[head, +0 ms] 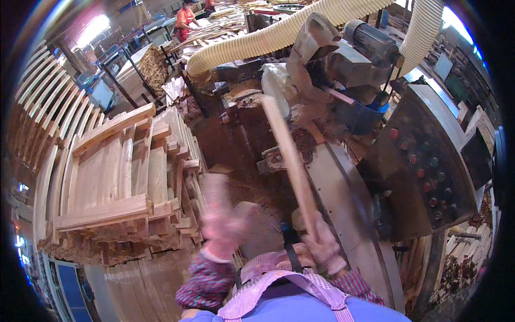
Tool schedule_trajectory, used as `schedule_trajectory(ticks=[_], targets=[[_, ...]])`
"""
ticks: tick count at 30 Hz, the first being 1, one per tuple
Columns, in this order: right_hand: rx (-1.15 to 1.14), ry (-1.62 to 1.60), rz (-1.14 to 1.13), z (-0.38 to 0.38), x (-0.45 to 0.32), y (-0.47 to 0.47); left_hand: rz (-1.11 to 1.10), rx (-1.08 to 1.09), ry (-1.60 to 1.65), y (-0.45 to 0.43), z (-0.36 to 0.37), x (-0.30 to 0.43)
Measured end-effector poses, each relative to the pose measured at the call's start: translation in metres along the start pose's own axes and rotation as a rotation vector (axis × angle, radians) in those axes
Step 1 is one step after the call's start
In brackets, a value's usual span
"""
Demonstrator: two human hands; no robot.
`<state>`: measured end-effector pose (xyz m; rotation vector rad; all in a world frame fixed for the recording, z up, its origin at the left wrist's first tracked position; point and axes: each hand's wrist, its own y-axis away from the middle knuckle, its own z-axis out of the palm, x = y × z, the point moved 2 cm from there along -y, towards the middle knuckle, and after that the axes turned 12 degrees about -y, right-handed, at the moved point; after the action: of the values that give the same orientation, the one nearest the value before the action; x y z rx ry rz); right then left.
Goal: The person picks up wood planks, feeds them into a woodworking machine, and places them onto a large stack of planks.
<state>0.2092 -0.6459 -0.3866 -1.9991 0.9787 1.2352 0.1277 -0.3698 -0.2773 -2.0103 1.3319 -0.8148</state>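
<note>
My right hand [322,239], in a pale pinkish glove, grips the lower end of a wooden board [291,165]. The board slants up and to the left, towards a dusty woodworking machine [277,84]; whether its far end touches the machine I cannot tell. My left hand [223,217], gloved alike and blurred, is raised beside the stack of wood on the left, with its fingers apart and nothing seen in it. On that stack, wooden boards [98,177] lie with crosswise wooden strips [106,211] over them.
A control panel [422,173] with coloured buttons stands at the right, past a long metal machine bed [342,201]. A ribbed extraction hose [257,44] crosses above the machine. Slatted timber stacks [48,92] rise at far left. A co-worker [186,20] in orange stands far off among loose wood strips.
</note>
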Motion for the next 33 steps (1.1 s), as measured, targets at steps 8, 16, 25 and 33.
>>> schedule_trajectory(ticks=[8, 16, 25, 33], targets=[[0.131, 0.824, 0.098, -0.075, 0.080, 0.118, -1.194, 0.348, -0.328, -0.032, -0.173, -0.288], [0.099, 0.961, -0.013, -0.090, 0.146, -0.092, -1.318, 0.487, 0.054, -0.042, -0.163, -0.281], [0.090, 0.774, -0.090, -0.075, 0.127, -0.232, -0.987, 0.173, 0.054, -0.012, -0.199, -0.290], [-0.217, -0.475, -0.216, -0.001, -0.090, -0.170, -0.883, 0.428, 0.884, -0.012, -0.183, -0.122]])
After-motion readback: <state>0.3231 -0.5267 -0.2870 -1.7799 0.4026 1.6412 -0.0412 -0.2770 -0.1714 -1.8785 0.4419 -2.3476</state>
